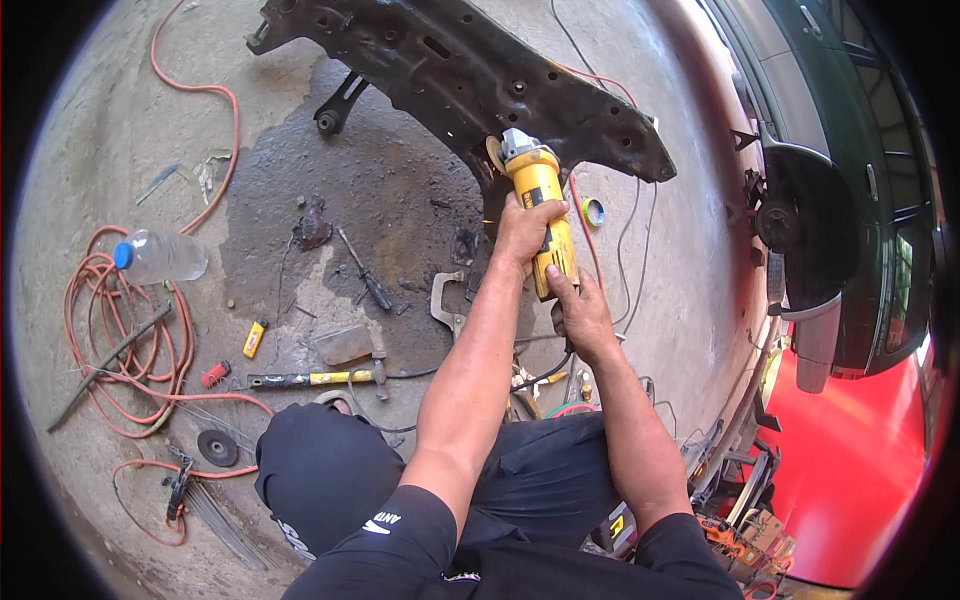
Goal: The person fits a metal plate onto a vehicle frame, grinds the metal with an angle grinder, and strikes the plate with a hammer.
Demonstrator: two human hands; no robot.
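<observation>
Both hands grip a yellow angle grinder [537, 182]. My left hand [526, 230] wraps its body near the head. My right hand [579, 312] holds the rear of the handle. The grinder's disc [495, 156] touches the edge of a black, rusty car subframe [470, 70] lying on the concrete floor. A few small sparks show below the disc.
An orange cable [130, 340] coils at the left beside a plastic water bottle [160, 256]. A hammer [315, 378], a screwdriver [365, 272], a spare disc [217, 447] and a tape roll [593, 212] lie on the floor. A dark car [850, 180] and a red panel [850, 470] stand at the right.
</observation>
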